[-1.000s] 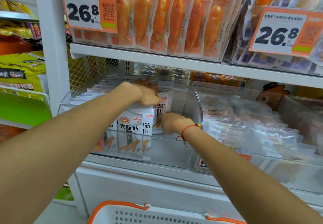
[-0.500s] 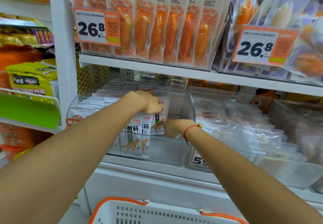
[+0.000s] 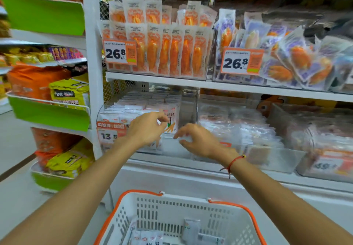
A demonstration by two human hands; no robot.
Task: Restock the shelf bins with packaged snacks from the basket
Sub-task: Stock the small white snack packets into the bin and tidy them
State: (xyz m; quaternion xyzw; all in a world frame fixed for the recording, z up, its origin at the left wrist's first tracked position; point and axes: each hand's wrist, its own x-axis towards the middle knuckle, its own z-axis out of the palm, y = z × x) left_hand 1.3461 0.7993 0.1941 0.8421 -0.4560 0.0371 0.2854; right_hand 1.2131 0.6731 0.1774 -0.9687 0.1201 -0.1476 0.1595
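A clear shelf bin [image 3: 189, 109] on the lower shelf holds rows of white snack packets [image 3: 137, 104] printed with orange sticks. My left hand [image 3: 147, 128] hovers in front of the bin's front rim, fingers loosely curled, holding nothing. My right hand [image 3: 196, 139] is just right of it, in front of the bin, fingers spread and relaxed, a red string on the wrist. Below me stands a white basket [image 3: 238, 223] with orange handles; several white packets [image 3: 149, 237] lie at its bottom.
A second clear bin [image 3: 282, 160] of transparent packets sits to the right. The upper shelf carries orange packets [image 3: 172, 51] and purple packets [image 3: 286, 57] with 26.8 price tags. A white upright post [image 3: 93, 72] separates green-fronted shelves [image 3: 47, 115] on the left.
Both hands have come out of the bin toward me and let go of the packets. The view has pulled back and tilted down, showing more of the basket.
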